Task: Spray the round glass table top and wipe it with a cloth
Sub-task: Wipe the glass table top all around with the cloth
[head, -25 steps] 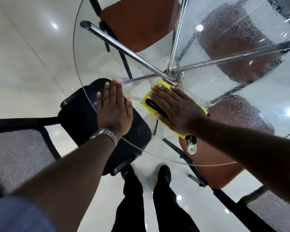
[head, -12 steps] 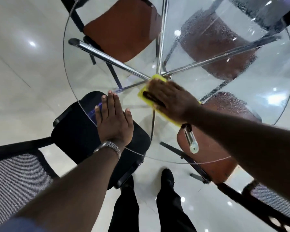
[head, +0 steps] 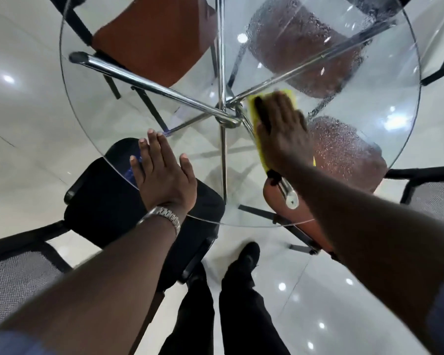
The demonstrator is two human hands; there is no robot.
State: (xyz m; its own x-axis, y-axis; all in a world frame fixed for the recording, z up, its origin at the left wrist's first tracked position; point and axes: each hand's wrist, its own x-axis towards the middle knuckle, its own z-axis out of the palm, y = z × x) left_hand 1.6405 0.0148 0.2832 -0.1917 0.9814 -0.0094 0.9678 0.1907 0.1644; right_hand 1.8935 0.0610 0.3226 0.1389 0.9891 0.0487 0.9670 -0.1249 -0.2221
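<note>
The round glass table top (head: pixel 92 103) fills the upper view, with chrome legs meeting under its centre. Spray droplets bead over its right and far-right part. My right hand (head: pixel 280 131) presses flat on a yellow cloth (head: pixel 260 147) just right of the centre, fingers pointing away from me. Only the cloth's edges show around the hand. My left hand (head: pixel 162 172) rests flat on the glass near the front-left rim, fingers apart, holding nothing. No spray bottle is visible.
Orange-seated chairs (head: pixel 151 39) stand under and around the table; a black chair (head: pixel 100 201) sits beneath my left hand. Mesh chair backs (head: pixel 13 280) flank me at both lower sides. My legs and black shoes (head: pixel 244 260) stand on the glossy white floor.
My right hand has slid the yellow cloth from the near-left of the centre across to the right of it. My left hand stays planted on the glass.
</note>
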